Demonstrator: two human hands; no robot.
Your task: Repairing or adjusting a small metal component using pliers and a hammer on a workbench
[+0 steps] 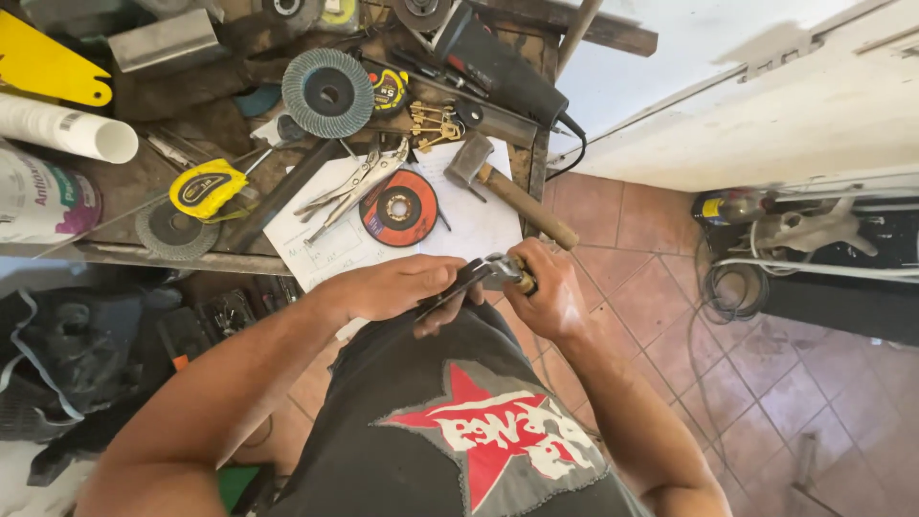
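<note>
While your left hand [397, 287] clamps the dark metal strip [450, 287] and right hand [546, 292] fingers close on the wrench [503, 268] below the table [144, 254] edge, keep both grips square.

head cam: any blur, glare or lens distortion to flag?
Head view: wide-angle bend at the edges; the white panel at upper right is blown out by sunlight; left hand and right hand on the small metal tool are sharp; far-right clutter is smeared.
</note>
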